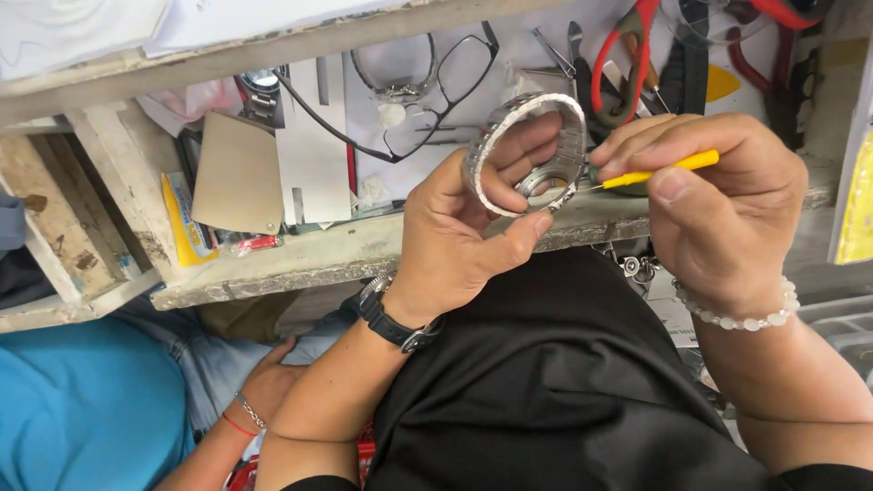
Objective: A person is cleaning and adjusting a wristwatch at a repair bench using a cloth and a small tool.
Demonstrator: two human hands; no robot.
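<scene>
The wooden workbench (pixel 300 259) spans the upper frame and serves as reference; everything noted lies on it or just in front of its near edge. On the bench, back from that edge, sit a flat metal plate (pixel 238 186), a pair of black-framed spectacles (pixel 427 91), red-handled pliers (pixel 627 45) and a second steel watch (pixel 397 86) lying loose. Below the bench's left end, a co-worker's hand (pixel 268 386) with a thin bracelet rests on a denim-clad knee, apart from the work. Directly over the bench's near edge, the left hand (pixel 455 236) is clenched around a steel bracelet watch (pixel 527 155), thumb beneath and fingers threaded through the band, case back turned up. The right hand (pixel 718 205) pinches a yellow-handled tool (pixel 659 168) between thumb and forefinger, its fine tip meeting the rim of the case. By appearance the work is at an early stage: the tip is engaged, yet the case back sits in place with no part removed; whether it has loosened cannot be told.
</scene>
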